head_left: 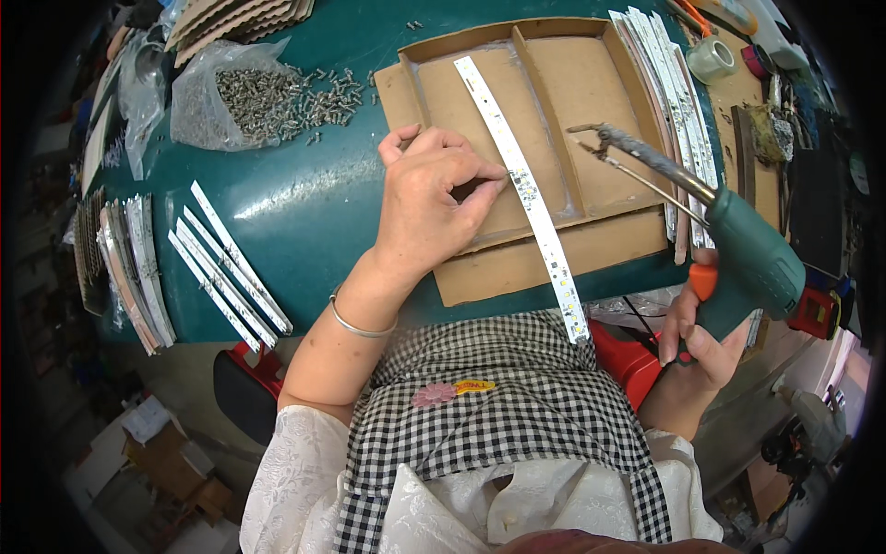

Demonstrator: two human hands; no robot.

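Head view: I identify the workpiece, a white circuit strip, lying obliquely across the left compartment of a shallow cardboard tray. Its far end is within the tray; its near end extends past the near table edge, above the checked apron. I cannot tell whether strip and apron touch. The strip is long, narrow and pale, with a slight bow in this lens. Small dark components cluster near its middle; yellowish square spots and further dark parts mark its near end.

Left hand: thumb and forefinger are drawn together at the strip's left edge, beside the middle cluster. I cannot tell what, if anything, is pinched between them. Right hand: closed around the handle of a green soldering gun with an orange trigger. I see its tip above the tray's right compartment, apart from the strip.

Surroundings: I note small metal parts spilling from a clear plastic bag, and several similar strips on the green table.
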